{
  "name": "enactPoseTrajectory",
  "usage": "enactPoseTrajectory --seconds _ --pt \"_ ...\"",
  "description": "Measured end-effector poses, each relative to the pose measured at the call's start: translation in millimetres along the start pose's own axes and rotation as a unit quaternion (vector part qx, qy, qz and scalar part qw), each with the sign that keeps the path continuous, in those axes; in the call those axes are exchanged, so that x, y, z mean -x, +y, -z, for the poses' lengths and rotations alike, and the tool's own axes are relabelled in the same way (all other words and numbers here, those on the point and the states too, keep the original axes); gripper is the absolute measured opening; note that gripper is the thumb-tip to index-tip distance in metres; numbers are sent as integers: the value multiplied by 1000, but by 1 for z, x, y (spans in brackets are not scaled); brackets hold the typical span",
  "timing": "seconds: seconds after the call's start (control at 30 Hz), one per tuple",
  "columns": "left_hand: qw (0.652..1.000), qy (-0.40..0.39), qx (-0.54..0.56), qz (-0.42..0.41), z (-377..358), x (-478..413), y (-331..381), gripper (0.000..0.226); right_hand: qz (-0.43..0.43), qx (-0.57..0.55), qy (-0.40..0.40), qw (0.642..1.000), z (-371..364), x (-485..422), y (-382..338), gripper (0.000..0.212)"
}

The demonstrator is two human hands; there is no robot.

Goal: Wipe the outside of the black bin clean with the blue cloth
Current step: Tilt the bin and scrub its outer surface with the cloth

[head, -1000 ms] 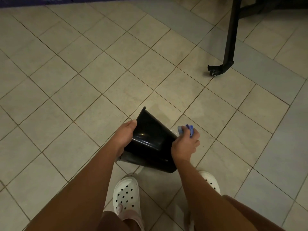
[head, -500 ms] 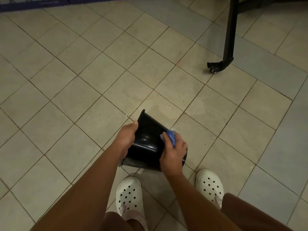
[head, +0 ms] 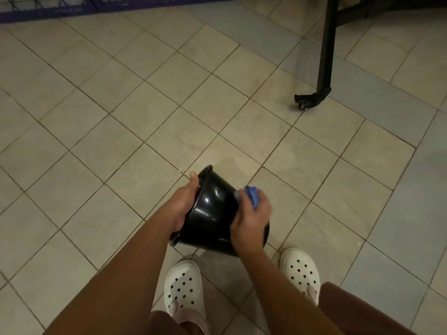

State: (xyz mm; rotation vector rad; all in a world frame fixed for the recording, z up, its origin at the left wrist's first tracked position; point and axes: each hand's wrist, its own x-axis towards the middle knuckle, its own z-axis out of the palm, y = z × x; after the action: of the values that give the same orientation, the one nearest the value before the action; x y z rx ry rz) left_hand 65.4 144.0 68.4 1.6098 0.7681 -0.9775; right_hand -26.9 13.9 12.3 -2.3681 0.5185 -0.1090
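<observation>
Beige tiled floor (head: 217,105) fills my head view, grout lines running diagonally. The bin (head: 212,213) is tipped on its side in front of the white clogs (head: 183,288). It's glossy black plastic, tapered, with the rim to the left and the base to the right. Left hand (head: 183,201): fingers curled round the rim, thumb on top. Right hand (head: 249,221) grips the bunched cloth (head: 251,193), soft blue, against the upper wall near the base. I reckon the next stroke runs along that axis toward the rim.

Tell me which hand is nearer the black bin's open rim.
Left. The left hand grips the black bin at its rim; the right hand presses the blue cloth on the bin's outer wall, toward the base.
</observation>
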Motion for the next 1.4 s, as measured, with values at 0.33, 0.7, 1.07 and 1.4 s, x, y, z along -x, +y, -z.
enactPoseTrajectory --seconds 0.33,0.7,1.07,1.4 --pt "998 34 -9 -54 -8 4 2 71 15 -63 -37 997 -26 -7 -69 44" --pt "983 70 -17 -169 -1 7 -2 63 8 46 -41 998 -14 -67 -11 39" --pt "983 80 9 -163 7 5 -2 55 -208 121 34 970 20 -72 32 35" --pt "977 75 -22 -197 5 6 4 47 137 6 -48 989 -16 -68 -78 35"
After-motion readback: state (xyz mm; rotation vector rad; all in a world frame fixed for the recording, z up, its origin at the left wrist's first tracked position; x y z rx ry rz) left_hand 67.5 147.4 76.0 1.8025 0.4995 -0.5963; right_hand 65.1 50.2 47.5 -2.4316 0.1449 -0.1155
